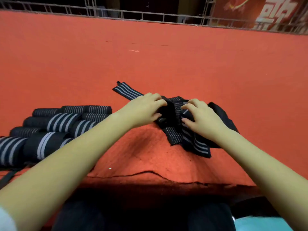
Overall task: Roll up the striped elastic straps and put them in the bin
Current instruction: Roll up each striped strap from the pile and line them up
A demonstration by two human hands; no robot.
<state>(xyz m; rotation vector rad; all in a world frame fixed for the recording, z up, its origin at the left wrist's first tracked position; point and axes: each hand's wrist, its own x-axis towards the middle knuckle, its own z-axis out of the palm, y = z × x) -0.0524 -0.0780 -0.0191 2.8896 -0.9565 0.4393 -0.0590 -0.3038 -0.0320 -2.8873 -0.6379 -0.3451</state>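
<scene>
Gripping tangled straps [196, 145], left hand [143, 110] and right hand [202, 118] hide their middle.

The elastic straps [188, 129] and the rolled straps [55, 127] are black with pale grey lengthwise stripes, lying on an orange-red table cloth [150, 55] before a red banner [260, 10] with white characters.

Red-covered table [166, 55], rolled striped straps [55, 124], loose straps [191, 142]

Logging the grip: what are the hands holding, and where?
The left hand and right hand both grip a striped strap at its bunched, partly rolled middle.
</scene>
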